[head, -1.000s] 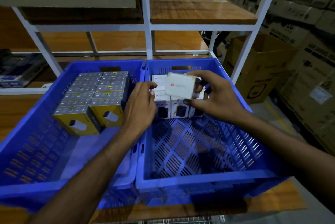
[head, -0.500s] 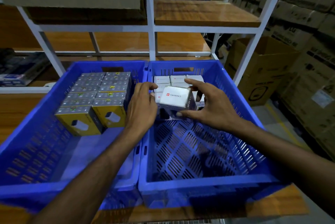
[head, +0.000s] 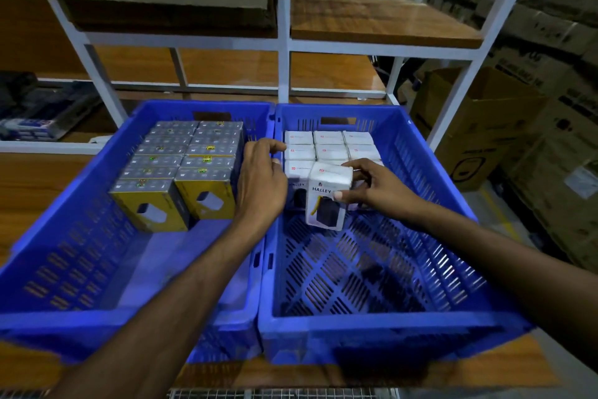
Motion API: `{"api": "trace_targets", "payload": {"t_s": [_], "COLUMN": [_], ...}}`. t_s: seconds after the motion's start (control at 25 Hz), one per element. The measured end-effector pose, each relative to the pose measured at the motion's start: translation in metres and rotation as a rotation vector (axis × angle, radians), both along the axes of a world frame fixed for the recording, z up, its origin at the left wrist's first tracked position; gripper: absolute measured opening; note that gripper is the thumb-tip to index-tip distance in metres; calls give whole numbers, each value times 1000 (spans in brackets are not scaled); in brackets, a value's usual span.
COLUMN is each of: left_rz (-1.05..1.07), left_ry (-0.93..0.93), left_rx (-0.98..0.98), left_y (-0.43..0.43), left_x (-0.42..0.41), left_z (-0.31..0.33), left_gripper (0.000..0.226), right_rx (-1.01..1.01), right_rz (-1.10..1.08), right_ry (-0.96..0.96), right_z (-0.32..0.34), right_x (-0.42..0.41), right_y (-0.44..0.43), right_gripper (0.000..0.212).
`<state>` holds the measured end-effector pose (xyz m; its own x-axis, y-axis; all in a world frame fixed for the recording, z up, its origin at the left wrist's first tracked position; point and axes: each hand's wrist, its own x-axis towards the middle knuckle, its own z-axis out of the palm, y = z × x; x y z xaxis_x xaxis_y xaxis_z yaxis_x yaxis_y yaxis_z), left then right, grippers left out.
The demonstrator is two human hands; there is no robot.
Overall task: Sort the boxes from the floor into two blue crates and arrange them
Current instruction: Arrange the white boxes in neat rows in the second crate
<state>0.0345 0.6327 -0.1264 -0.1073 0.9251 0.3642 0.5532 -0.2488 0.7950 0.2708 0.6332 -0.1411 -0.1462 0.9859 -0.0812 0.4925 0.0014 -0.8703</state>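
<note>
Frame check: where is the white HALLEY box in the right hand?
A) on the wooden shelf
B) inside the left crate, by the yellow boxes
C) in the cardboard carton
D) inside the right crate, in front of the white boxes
D: the right hand grips the HALLEY box upright within the right crate, just before the stacked white boxes.

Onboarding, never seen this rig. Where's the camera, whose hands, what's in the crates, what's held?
No machine: a person works bare-handed. The one view comes from a camera on their head, looking forward and down. A left crate and a right crate, both blue, sit side by side on a wooden shelf. The left one holds yellow-fronted boxes in two rows; the right one holds white boxes packed at its far end. The right hand holds a white HALLEY box at their near edge. The left hand sits by the crates' shared wall; its grip is unclear.
</note>
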Motion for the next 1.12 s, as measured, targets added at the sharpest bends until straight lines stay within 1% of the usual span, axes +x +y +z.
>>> {"api": "trace_targets", "payload": {"t_s": [0.12,0.16,0.24,0.32,0.4,0.48,0.56,0.6,0.68,0.8,0.88,1.0,1.12], "left_rz": [14,19,29,34,33,34,40,43,46,44,28,21,18], "left_ry": [-33,-36,-31,-26,-29,-24,-15,-11,-8,-8,-13,-13,-24], "left_rx": [-13,-13,-18,-20,-20,-18,-20,-20,-22,-18,-21,-23,-30], "left_y": [-1,-1,-2,-2,-2,-3,-4,-4,-4,-3,-4,-4,-4], "left_x": [1,1,1,1,1,1,2,2,2,2,2,2,1], "left_z": [2,2,2,2,3,4,4,5,4,3,3,5,3], "left_gripper": [29,29,29,29,28,27,26,26,25,25,25,26,27], "right_rx": [-19,-25,39,124,153,137,79,31,-22,-15,-29,-55,-14], "right_rz": [59,84,114,89,11,-99,-162,-163,-128,-104,-119,-100,-99], "right_ry": [-101,-141,-231,-315,-323,-343,-441,-468,-491,-491,-536,-582,-617], "right_z": [-10,-12,-20,-31,-48,-64,-78,-81,-88,-92,-95,-93,-93], "right_x": [-11,-17,-28,-38,-45,-51,-56,-59,-63,-65,-63,-65,-69], "right_y": [3,2,4,7,10,13,16,18,23,24,25,29,27], "right_gripper": [60,59,63,68,66,56,45,46,56,60,63,59,48]}}
